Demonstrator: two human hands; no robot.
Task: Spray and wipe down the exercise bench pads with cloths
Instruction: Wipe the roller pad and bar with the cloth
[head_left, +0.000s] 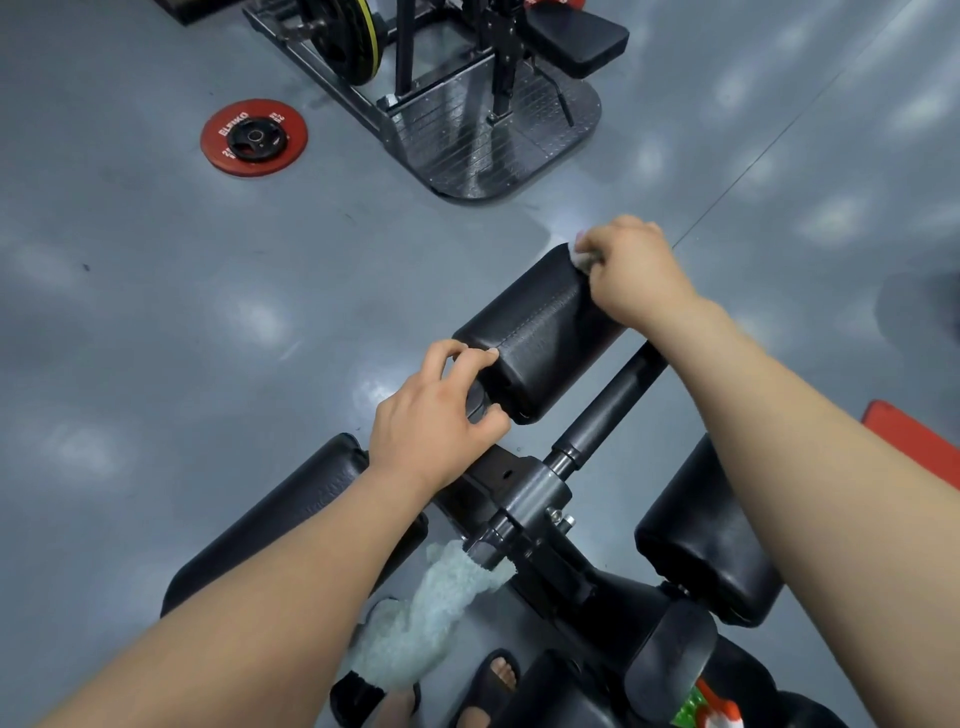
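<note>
A black roller pad (540, 332) sits at the far end of the bench's dark metal arm (602, 410). My right hand (636, 267) presses a small pale cloth (584, 258) against the pad's far end, fingers closed over it. Gripping the pad's near end is my left hand (439, 415), thumb underneath and fingers on top. A second, light green cloth (431, 608) hangs from the frame below my left forearm. Two more black pads lie nearer me, one at the left (291, 514) and one at the right (706, 540). A spray bottle's orange and white top (714, 709) shows at the bottom edge.
A red weight plate (254, 137) lies on the grey floor at the upper left. A black machine with a steel footplate (488, 140) stands at the top centre. A red object (914, 441) is at the right edge. My sandalled feet (493, 680) are below the bench.
</note>
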